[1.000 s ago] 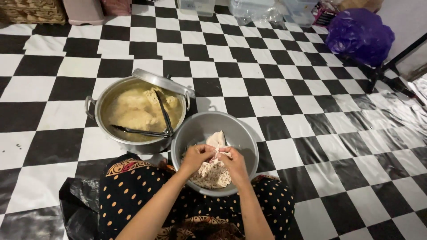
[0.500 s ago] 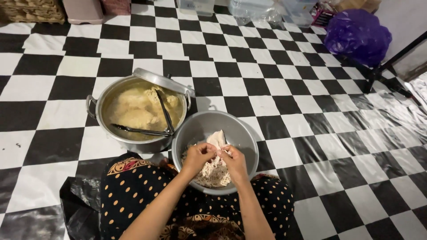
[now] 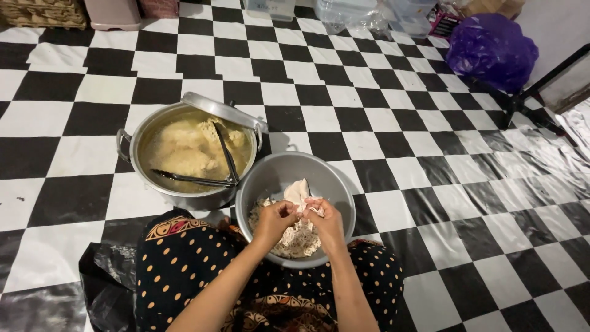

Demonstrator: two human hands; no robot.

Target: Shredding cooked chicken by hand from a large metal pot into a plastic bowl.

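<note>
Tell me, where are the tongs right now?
In the head view, the tongs lie in the broth-filled pot, left of the grey bowl where both hands work.

Warm, fairly dim indoor light falls from above onto a checkered floor (image 3: pixel 393 123). Soft glare streaks the clear plastic sheet (image 3: pixel 541 184) at right and glints on the pot lid (image 3: pixel 224 110). Focus is sharp at centre; wide-angle bending curves the floor lines near the edges.
</note>
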